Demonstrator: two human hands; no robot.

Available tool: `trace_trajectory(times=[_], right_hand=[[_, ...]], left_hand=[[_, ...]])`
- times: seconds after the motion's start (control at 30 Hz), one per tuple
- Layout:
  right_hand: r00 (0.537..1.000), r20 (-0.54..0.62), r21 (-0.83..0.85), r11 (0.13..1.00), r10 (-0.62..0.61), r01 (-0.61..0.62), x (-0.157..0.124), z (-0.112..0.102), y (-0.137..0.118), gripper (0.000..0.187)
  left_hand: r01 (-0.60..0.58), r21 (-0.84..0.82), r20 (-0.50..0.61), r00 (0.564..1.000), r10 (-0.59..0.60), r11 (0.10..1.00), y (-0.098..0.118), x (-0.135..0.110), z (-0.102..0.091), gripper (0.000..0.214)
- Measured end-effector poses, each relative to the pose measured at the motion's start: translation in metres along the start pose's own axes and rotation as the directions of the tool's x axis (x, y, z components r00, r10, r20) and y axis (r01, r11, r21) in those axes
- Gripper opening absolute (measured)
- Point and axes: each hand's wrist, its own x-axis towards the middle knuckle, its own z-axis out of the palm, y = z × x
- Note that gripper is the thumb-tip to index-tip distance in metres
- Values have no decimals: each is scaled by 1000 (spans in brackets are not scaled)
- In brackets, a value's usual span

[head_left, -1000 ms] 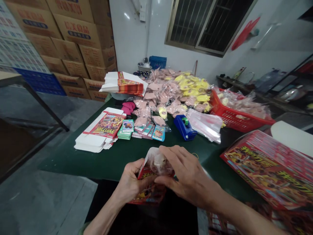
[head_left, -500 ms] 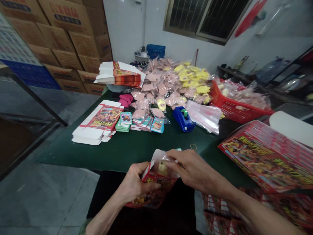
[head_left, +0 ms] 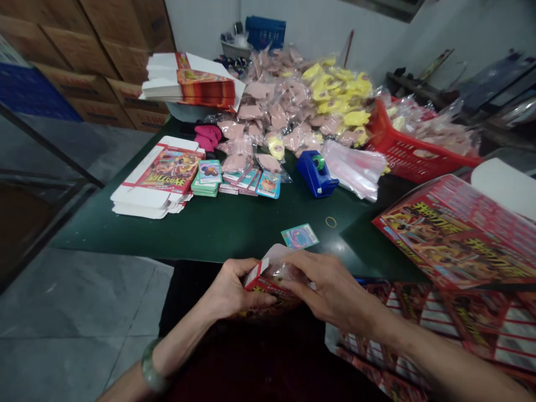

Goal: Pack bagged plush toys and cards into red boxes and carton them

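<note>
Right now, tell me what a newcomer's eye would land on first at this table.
A large heap of pink and yellow plastic-bagged items fills the far end of the dark green table, beside a red plastic basket. At the near edge, the left hand and right hand hold a small red printed cardboard box.

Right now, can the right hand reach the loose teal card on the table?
Probably yes: the right hand sits just below the teal card with nothing between, though it's holding a clear bag.
</note>
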Motion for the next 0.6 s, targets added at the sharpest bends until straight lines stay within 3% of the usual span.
trace_trajectory(times=[0.23, 0.37, 0.5, 0.6], right_hand=[[991, 130, 103, 994, -36, 22, 5, -6, -1, 19], [991, 117, 156, 986, -69, 50, 8, 2, -1, 19], [997, -76, 162, 986, -24, 36, 8, 16, -3, 28], [954, -296, -15, 999, -40, 37, 6, 20, -7, 40]], left_hand=[[-15, 93, -73, 997, 22, 996, 3, -4, 5, 29], [5, 67, 0, 1000, -5, 998, 2, -3, 7, 35], [-29, 70, -5, 1000, 30, 997, 3, -1, 6, 33], [-100, 36, -44, 994, 101, 994, 14, 3, 3, 26]])
